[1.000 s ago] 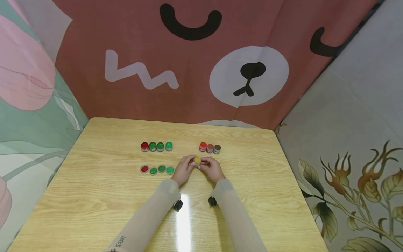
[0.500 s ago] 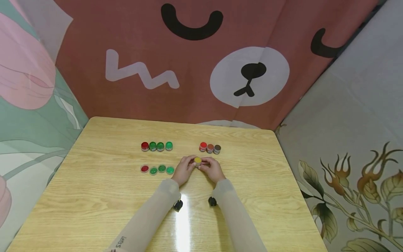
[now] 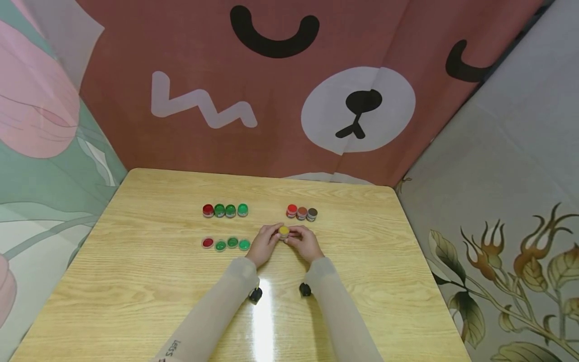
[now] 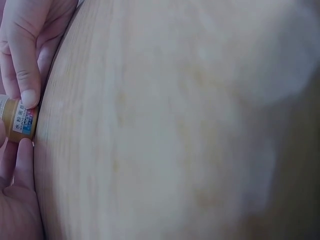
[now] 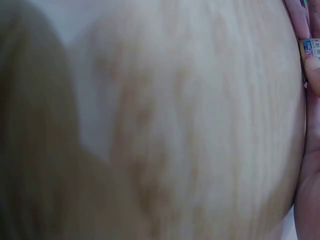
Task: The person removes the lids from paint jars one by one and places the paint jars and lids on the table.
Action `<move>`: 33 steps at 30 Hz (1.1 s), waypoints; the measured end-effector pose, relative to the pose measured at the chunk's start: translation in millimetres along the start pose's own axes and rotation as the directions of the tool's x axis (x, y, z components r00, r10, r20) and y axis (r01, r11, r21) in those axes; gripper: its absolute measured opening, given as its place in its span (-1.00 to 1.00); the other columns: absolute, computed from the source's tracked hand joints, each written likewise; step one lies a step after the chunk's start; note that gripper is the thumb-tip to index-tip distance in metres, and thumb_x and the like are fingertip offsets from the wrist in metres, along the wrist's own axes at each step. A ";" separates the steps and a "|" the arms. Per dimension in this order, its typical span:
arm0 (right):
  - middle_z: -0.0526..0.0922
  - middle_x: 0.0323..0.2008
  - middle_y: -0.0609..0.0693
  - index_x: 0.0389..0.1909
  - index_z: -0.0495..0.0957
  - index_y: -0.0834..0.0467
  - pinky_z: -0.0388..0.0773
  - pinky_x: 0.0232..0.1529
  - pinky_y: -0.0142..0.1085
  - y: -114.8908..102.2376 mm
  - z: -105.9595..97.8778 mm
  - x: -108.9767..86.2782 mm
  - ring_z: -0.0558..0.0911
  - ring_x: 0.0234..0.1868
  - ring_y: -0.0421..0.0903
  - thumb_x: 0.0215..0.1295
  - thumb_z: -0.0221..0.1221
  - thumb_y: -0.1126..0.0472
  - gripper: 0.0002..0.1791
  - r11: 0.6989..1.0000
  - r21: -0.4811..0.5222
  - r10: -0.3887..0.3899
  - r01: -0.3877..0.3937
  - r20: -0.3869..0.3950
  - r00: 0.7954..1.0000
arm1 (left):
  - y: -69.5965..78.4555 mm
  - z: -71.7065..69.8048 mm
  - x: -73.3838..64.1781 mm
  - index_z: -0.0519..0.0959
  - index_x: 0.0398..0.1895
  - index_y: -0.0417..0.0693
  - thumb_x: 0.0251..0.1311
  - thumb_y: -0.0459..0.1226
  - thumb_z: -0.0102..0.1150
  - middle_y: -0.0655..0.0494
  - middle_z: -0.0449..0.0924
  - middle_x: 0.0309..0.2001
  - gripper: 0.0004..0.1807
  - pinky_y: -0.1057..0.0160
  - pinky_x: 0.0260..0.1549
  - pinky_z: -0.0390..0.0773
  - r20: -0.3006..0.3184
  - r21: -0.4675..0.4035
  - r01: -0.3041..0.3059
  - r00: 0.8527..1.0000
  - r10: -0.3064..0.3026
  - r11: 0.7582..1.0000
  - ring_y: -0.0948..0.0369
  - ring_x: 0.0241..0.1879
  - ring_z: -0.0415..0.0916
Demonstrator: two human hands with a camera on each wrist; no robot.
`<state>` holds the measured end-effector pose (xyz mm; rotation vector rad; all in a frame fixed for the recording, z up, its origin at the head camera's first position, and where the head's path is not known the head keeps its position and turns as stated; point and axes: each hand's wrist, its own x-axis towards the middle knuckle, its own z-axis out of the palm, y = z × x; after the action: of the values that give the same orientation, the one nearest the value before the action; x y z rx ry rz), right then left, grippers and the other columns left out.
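Observation:
In the head view, a small paint jar (image 3: pixel 283 231) with a yellow-ochre top sits between both hands at the middle of the table. My left hand (image 3: pixel 263 245) grips it from the left, thumb and fingers against its side. From the right, my right hand (image 3: pixel 308 245) holds the same jar with its fingertips. The left wrist view gives a closer look at the ochre jar (image 4: pixel 20 119), its printed label partly covered by a thumb. Only an edge of the jar (image 5: pixel 311 48) shows in the right wrist view, beside a thumb.
Paint jars in dark red (image 3: pixel 208 210) and greens (image 3: pixel 230 210) form a row at the back left. Before them lie matching flat round lids (image 3: pixel 220 245). Red (image 3: pixel 291 210), brown (image 3: pixel 301 213) and dark brown (image 3: pixel 312 214) jars stand behind the hands. A curtain (image 3: pixel 271 146) hangs behind the wooden table (image 3: pixel 371 281).

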<state>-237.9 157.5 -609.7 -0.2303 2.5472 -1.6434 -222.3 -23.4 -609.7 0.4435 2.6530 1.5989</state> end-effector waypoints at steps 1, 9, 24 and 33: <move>0.60 -0.01 0.15 0.10 0.64 0.30 0.65 0.06 -0.26 0.3 0.1 0.3 0.67 0.00 0.04 0.29 0.34 0.39 -0.65 1.000 -0.004 0.004 -0.004 -0.002 1.000 | 0.3 0.2 -0.2 0.43 0.40 -0.17 0.52 -0.31 0.02 -0.27 0.45 0.18 -0.57 -0.15 0.29 0.42 0.002 -0.001 0.001 1.000 -0.001 1.000 -0.16 0.22 0.46; 0.60 -0.02 0.13 0.09 0.64 0.28 0.65 0.06 -0.24 3.8 0.0 1.2 0.66 -0.01 0.04 0.29 0.33 0.39 -0.66 1.000 0.010 0.000 0.000 -0.005 1.000 | 3.1 0.3 0.0 0.45 0.35 -0.17 0.51 -0.31 0.04 -0.27 0.46 0.17 -0.60 -0.13 0.27 0.44 -0.006 -0.015 -0.011 1.000 0.011 1.000 -0.14 0.20 0.46; 0.60 -0.02 0.14 0.08 0.64 0.29 0.66 0.03 -0.28 10.4 -1.0 4.1 0.67 -0.01 0.03 0.29 0.35 0.36 -0.65 0.999 0.017 -0.028 0.028 0.014 1.000 | 4.7 0.8 -0.4 0.42 0.36 -0.22 0.51 -0.32 0.05 -0.26 0.44 0.15 -0.58 -0.06 0.22 0.52 -0.006 -0.044 0.017 1.000 -0.017 0.999 -0.11 0.16 0.50; 0.60 -0.01 0.13 0.08 0.64 0.28 0.65 0.05 -0.27 5.6 -1.1 2.0 0.66 0.00 0.04 0.29 0.34 0.36 -0.66 0.999 0.034 -0.008 0.008 0.010 1.000 | 8.3 0.8 -1.2 0.45 0.33 -0.20 0.51 -0.30 0.05 -0.25 0.42 0.14 -0.60 -0.01 0.19 0.55 -0.010 -0.059 0.033 0.999 -0.034 0.998 -0.10 0.14 0.52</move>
<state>-240.4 160.4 -614.3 -0.2454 2.5118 -1.6822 -219.1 -19.4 -603.0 0.3868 2.5993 1.6693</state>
